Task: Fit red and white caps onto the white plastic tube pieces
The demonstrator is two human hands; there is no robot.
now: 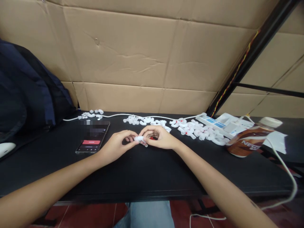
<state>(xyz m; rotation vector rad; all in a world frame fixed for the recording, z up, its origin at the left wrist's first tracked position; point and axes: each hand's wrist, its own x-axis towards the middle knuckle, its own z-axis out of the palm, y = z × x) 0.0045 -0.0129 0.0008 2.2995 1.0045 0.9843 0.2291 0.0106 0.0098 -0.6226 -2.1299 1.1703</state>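
Note:
Near the middle of the black table, both hands meet around a small white plastic piece [140, 138]. My left hand [118, 144] pinches its left end between thumb and fingertips. From the other side, my right hand [158, 137] grips the same piece, its fingers curled over it. Something small and red [152, 138] shows at the right palm, partly hidden by the fingers. Behind the hands lie loose white rings [131, 120] and a larger pile of curved white pieces with a few red bits [197, 129].
A phone [92, 139] lies left of the hands, with more white pieces [91, 115] behind it. A dark backpack [30, 88] stands far left. At right are a brown bottle [249, 139], a white-blue box [211, 123] and a white cable [288, 171]. Cardboard [133, 57] rises behind the table [147, 174].

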